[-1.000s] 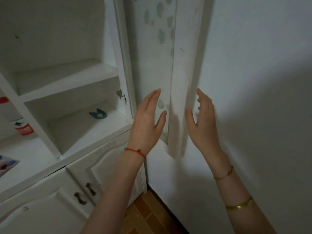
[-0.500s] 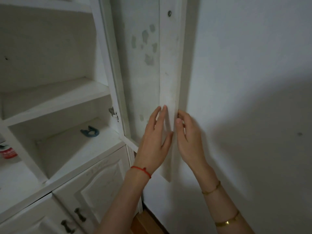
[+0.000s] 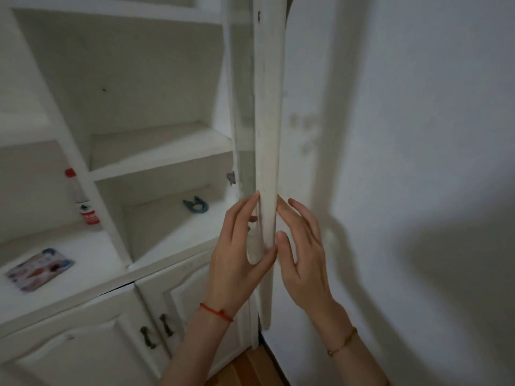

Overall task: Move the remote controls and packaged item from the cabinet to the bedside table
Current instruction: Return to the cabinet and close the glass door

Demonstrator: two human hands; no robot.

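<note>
A: Hands?
B: Both on the cabinet door (image 3: pixel 267 151), seen edge-on – flat white painted board, scuffed. Left hand (image 3: pixel 237 260) has straight fingers laid along its left face, thumb hooked under to the front edge, so it pinches the door. Right hand (image 3: pixel 303 263) is flat w/ fingers spread on the right side, thumb tip on the edge; not curled round.
A: Task stuff?
B: Packaged item (image 3: pixel 39 270) – flat glossy rectangular pack, rounded corners, red/blue print – lies on the wide lower shelf (image 3: pixel 83 263), far left. Can't see remotes.
A: Other bits?
B: Clear plastic bottle (image 3: pixel 80 201), red cap & red label, upright at the back of that shelf. Small blue horseshoe-shaped clip (image 3: pixel 196 205) in the next compartment to the right. Below, panelled white doors w/ dark metal handles (image 3: pixel 157 331). Matte white wall (image 3: pixel 418 162) at right.
</note>
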